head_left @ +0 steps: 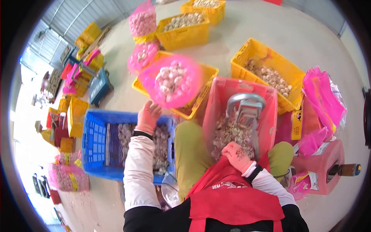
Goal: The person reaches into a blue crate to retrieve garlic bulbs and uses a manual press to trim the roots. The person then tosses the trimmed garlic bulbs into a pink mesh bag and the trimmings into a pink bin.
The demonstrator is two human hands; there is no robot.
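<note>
My left hand (pixel 148 117), in a pink glove, is held over the right part of a blue crate (pixel 94 147) with garlic bulbs (pixel 160 147) in it. Its fingers are apart and hold nothing. Just above the fingertips is an open pink mesh bag (pixel 189 83) with garlic, over a yellow crate (pixel 208 75). My right hand (pixel 237 156), also gloved, is closed at the edge of the red apron (pixel 216 174), by the near end of a pink crate (pixel 266 96). What its fingers grip is hard to make out. Garlic scraps and a grey metal tool (pixel 247 110) are in that crate.
Yellow crates of garlic stand ahead (pixel 181 36) and at the right (pixel 266 54). Filled pink mesh bags (pixel 143 23) are stacked beyond. A pink stool (pixel 332 158) with a knife handle (pixel 348 169) and mesh bags (pixel 322 96) are at the right. A blue platform scale (pixel 101 87) stands left.
</note>
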